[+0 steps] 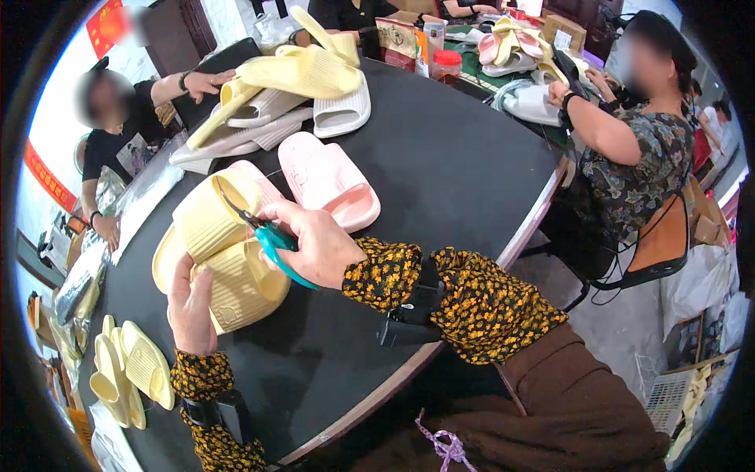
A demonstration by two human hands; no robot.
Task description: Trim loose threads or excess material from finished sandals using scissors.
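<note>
My right hand [316,245] is closed round the teal handles of a pair of scissors [275,250]. Their dark blades lie over the ribbed strap of a pale yellow slipper [206,222]. Nearer to me, a second yellow slipper [242,295] overlaps it, and my left hand [191,308] pinches this one's edge between thumb and fingers. Just beyond my right hand lies a pink slipper [342,193]. Part of another pink one shows behind the yellow pair. The cut ends of the blades touch or hover over the strap; I cannot tell which.
A heap of yellow and grey slippers [295,75] stands at the table's far side. More yellow slippers [145,366] lie at the left edge. Co-workers sit left, far and right; one handles slippers at the green table [472,75]. A red-lidded jar [447,67] stands between.
</note>
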